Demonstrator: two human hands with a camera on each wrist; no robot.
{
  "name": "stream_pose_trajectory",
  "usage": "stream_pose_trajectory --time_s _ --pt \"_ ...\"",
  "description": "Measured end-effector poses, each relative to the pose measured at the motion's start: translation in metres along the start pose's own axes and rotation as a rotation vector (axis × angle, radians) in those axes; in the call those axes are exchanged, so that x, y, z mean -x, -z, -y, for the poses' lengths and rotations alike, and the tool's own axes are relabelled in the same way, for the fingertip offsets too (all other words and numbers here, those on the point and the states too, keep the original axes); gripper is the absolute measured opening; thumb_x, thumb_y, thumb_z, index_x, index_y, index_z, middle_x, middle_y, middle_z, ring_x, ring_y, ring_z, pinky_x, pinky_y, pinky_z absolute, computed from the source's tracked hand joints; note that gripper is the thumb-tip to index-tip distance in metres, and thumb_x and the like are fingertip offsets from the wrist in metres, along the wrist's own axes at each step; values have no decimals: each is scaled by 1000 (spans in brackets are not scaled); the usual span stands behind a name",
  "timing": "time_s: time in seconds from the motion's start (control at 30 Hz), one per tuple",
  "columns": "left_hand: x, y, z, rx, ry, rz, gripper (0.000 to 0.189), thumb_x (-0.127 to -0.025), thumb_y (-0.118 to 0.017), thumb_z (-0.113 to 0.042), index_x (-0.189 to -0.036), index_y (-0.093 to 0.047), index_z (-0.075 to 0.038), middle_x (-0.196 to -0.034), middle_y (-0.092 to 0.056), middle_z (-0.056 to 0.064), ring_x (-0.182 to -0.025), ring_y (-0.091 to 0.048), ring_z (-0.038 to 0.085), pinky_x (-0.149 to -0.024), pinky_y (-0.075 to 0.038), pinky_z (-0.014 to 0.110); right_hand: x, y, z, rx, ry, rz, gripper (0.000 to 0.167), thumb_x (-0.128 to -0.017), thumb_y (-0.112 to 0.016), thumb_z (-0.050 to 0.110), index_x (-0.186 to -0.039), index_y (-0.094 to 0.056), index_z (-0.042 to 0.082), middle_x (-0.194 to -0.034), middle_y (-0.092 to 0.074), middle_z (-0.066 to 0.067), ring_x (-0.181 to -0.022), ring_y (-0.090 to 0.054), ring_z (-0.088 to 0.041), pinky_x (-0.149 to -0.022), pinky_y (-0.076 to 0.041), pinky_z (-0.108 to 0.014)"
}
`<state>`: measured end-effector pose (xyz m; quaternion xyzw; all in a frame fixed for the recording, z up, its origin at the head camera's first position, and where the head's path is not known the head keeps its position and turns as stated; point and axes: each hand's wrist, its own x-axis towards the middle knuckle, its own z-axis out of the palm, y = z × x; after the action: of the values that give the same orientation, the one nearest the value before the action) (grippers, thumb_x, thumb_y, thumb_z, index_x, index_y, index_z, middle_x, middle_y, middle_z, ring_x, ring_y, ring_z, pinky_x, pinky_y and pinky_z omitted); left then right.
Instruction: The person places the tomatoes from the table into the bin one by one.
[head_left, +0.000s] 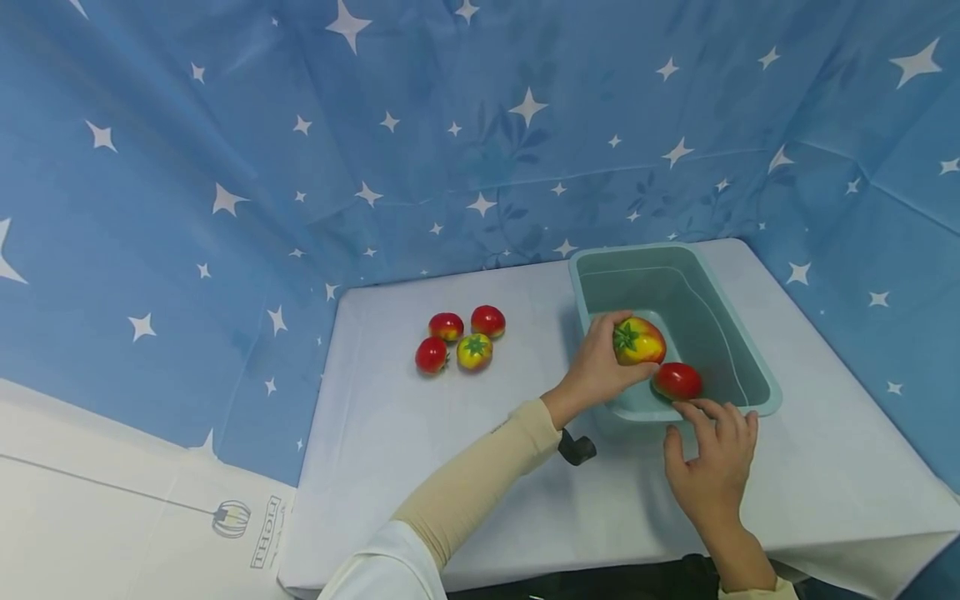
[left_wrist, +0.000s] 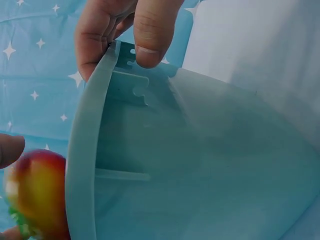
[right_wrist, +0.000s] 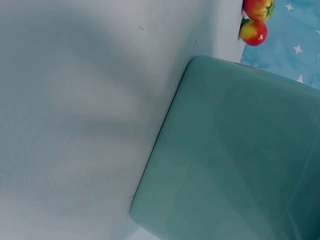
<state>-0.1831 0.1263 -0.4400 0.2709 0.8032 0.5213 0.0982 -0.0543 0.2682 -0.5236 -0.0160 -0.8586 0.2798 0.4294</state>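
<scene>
My left hand (head_left: 606,354) grips a yellow-and-red tomato (head_left: 640,341) with a green leafy top, over the near left part of a blue-green plastic bin (head_left: 720,321). In the left wrist view that tomato (left_wrist: 40,192) shows beside the bin's rim (left_wrist: 82,150), between thumb and finger. A red tomato (head_left: 678,381) is inside the bin by its near wall. My right hand (head_left: 712,462) holds the bin's near rim, fingers over the edge and thumb outside. The right wrist view shows the bin's outer wall (right_wrist: 225,150), but no hand.
Several red and yellow tomatoes (head_left: 475,352) lie grouped on the white-covered table (head_left: 390,450), left of the bin. A small black object (head_left: 577,450) sits near the left sleeve. A blue star-patterned curtain (head_left: 450,167) hangs behind. The table's front edge runs below both arms.
</scene>
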Motion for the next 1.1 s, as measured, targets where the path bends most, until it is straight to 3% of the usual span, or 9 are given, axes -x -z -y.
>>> stream_pose_trajectory --time_s 0.2,0.33,0.47,0.63,0.77,0.97,1.1 --pt "2 3 1 -38 -2 18 81 -86 -74 -39 -151 -31 -16 -149 -37 -4 -128 -44 11 -99 -45 28 0 -2 -1 1 8 -12 34 -77 -58 13 -107 -67 -1 -111 -59 -23 -111 -45 -46 -112 -7 -67" --pt "5 10 4 -1 -15 20 80 -88 -71 -40 -152 -30 -17 -152 -34 -5 -136 -37 10 -107 -39 32 -1 -3 0 -6 15 -24 33 -78 -58 13 -106 -67 -2 -110 -59 -24 -110 -45 -47 -111 -7 -68" --pt "4 24 14 44 -23 -46 76 -89 -71 -37 -150 -32 -16 -149 -36 -3 -135 -38 13 -108 -39 32 -2 -3 0 -4 11 -32 32 -78 -57 12 -105 -66 -2 -110 -59 -25 -110 -45 -47 -112 -7 -67" --pt "4 51 43 70 7 -143 69 -91 -67 -36 -148 -35 -15 -147 -39 2 -133 -39 20 -107 -40 39 -3 -3 2 -4 4 -44 32 -77 -56 12 -104 -66 -3 -110 -59 -25 -110 -45 -47 -112 -7 -67" --pt "9 77 75 53 96 -225 65 -93 -65 -36 -147 -35 -15 -147 -39 5 -131 -40 20 -107 -40 39 -3 -3 3 -5 3 -45 32 -79 -55 14 -104 -66 -3 -110 -59 -25 -110 -45 -47 -112 -7 -66" --pt "21 110 118 -133 211 -354 65 -88 -71 -28 -142 -40 -9 -141 -41 8 -129 -40 26 -102 -44 44 -2 -4 4 -9 2 -45 32 -77 -55 12 -103 -66 -3 -110 -59 -26 -110 -45 -47 -112 -7 -67" --pt "29 121 143 -268 259 -384 65 -84 -76 -21 -138 -42 -9 -137 -41 7 -128 -39 24 -98 -48 41 -1 -5 3 -9 -1 -40 32 -76 -57 10 -104 -66 -3 -111 -59 -25 -111 -45 -47 -112 -7 -67"
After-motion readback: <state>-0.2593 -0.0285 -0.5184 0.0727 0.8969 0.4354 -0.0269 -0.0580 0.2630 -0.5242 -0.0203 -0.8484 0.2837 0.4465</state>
